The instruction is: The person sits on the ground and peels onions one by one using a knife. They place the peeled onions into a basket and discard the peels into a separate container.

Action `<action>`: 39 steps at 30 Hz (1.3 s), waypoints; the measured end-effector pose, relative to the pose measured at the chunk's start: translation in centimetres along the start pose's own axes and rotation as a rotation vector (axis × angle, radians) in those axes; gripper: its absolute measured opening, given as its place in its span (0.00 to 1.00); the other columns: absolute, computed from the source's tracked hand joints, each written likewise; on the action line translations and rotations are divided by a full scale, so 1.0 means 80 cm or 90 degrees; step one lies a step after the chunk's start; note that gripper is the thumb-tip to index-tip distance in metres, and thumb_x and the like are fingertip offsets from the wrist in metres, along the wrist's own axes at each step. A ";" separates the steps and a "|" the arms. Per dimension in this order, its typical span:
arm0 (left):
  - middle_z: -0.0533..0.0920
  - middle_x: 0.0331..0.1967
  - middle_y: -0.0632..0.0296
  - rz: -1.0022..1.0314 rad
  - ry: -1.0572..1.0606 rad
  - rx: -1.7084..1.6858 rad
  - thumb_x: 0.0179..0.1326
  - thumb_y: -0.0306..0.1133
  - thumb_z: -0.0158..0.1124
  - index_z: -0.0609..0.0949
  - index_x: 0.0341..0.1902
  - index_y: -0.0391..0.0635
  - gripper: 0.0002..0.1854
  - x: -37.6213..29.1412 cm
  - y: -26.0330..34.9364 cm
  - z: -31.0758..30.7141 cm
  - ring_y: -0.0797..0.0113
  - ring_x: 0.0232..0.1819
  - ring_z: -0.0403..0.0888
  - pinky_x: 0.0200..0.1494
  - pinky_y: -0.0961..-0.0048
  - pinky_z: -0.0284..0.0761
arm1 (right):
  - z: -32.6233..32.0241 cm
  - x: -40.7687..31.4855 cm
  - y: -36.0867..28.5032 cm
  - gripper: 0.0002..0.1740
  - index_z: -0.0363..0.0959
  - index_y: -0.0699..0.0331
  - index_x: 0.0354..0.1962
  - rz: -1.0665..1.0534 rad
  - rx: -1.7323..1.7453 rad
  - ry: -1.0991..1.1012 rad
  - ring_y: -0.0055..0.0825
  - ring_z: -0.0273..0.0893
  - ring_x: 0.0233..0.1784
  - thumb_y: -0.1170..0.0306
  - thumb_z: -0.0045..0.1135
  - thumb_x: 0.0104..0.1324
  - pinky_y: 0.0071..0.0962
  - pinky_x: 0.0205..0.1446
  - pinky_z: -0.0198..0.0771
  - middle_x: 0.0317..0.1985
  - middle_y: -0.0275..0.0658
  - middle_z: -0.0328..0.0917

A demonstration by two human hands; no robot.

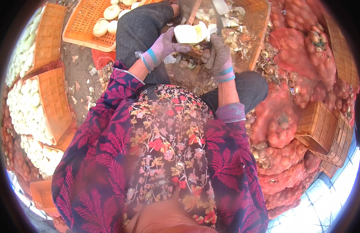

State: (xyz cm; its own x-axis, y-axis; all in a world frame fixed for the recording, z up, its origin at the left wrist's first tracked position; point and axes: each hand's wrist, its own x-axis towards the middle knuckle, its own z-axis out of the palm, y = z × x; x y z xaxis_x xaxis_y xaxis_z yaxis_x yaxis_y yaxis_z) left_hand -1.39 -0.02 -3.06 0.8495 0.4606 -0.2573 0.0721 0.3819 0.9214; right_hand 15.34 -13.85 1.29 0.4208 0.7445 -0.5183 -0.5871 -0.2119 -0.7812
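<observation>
My left hand [164, 46], in a dirty pale-purple glove with a blue-striped cuff, grips a white onion [185, 34] above my lap. A loosened pale-yellow layer [201, 32] stands out from the onion's right side. In my gloved right hand [218, 56] is a knife [219, 22], its dark blade pointing up and away past the onion. Its handle is mostly hidden by my fingers. Just beyond both hands lies an orange plastic crate [260, 38] with onion skins and cut pieces in it.
An orange crate [89, 44] with peeled onions [111, 12] stands ahead on the left. Crates heaped with peeled onions [28, 102] line the far left. Red mesh sacks of onions [281, 128] pile up on the right, near stacked crates [319, 125]. Skins litter the ground [78, 67].
</observation>
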 end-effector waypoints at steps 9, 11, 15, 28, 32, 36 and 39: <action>0.86 0.39 0.56 -0.033 0.037 -0.377 0.70 0.39 0.64 0.78 0.57 0.40 0.19 0.003 0.003 -0.007 0.67 0.35 0.87 0.34 0.70 0.87 | 0.039 -0.013 0.003 0.44 0.52 0.71 0.73 -0.108 -0.115 -0.007 0.17 0.72 0.18 0.71 0.67 0.65 0.19 0.22 0.75 0.37 0.42 0.83; 0.86 0.39 0.57 -0.031 0.074 -0.327 0.70 0.38 0.63 0.78 0.58 0.40 0.19 0.005 0.001 0.002 0.67 0.33 0.86 0.34 0.71 0.87 | 0.060 -0.002 0.027 0.48 0.47 0.71 0.75 -0.237 -0.126 0.015 0.17 0.73 0.19 0.75 0.66 0.64 0.19 0.23 0.75 0.39 0.43 0.84; 0.85 0.38 0.58 -0.023 0.111 -0.209 0.69 0.35 0.65 0.77 0.60 0.37 0.20 -0.004 0.007 0.016 0.69 0.30 0.85 0.32 0.74 0.84 | 0.055 0.012 0.039 0.46 0.48 0.72 0.75 -0.238 -0.099 0.079 0.19 0.73 0.17 0.80 0.63 0.63 0.21 0.19 0.72 0.31 0.40 0.82; 0.82 0.55 0.55 -0.088 -0.167 -0.478 0.68 0.35 0.64 0.70 0.71 0.45 0.29 -0.011 -0.004 -0.008 0.63 0.56 0.84 0.51 0.61 0.86 | 0.050 -0.027 -0.011 0.38 0.55 0.80 0.70 -0.259 -0.227 0.100 0.18 0.78 0.30 0.81 0.59 0.65 0.20 0.27 0.74 0.51 0.49 0.79; 0.83 0.51 0.56 -0.109 -0.107 -0.369 0.67 0.34 0.65 0.71 0.68 0.40 0.27 -0.011 -0.004 0.003 0.64 0.51 0.85 0.48 0.62 0.88 | 0.040 -0.025 -0.007 0.37 0.56 0.79 0.70 -0.299 -0.377 0.073 0.19 0.79 0.36 0.81 0.59 0.65 0.19 0.30 0.75 0.63 0.53 0.72; 0.84 0.47 0.56 -0.096 -0.041 -0.313 0.64 0.30 0.67 0.71 0.66 0.37 0.28 -0.008 -0.010 0.000 0.63 0.48 0.86 0.44 0.63 0.88 | 0.047 -0.035 -0.021 0.37 0.57 0.76 0.71 -0.275 -0.327 0.086 0.17 0.78 0.30 0.81 0.60 0.65 0.18 0.25 0.72 0.58 0.52 0.76; 0.84 0.46 0.56 -0.088 -0.064 -0.331 0.62 0.27 0.67 0.72 0.65 0.36 0.28 -0.012 -0.013 -0.006 0.61 0.48 0.86 0.44 0.63 0.89 | 0.032 -0.031 -0.032 0.35 0.60 0.76 0.68 -0.252 -0.190 0.134 0.17 0.71 0.14 0.81 0.61 0.65 0.19 0.13 0.64 0.23 0.39 0.79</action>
State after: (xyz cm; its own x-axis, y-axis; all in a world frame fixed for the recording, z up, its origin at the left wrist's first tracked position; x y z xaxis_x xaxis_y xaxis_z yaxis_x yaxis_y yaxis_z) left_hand -2.51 -0.51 -3.93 0.8981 0.3088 -0.3131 -0.0600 0.7913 0.6085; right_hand 14.03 -13.58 5.47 0.7172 0.6677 -0.1993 -0.1465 -0.1352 -0.9799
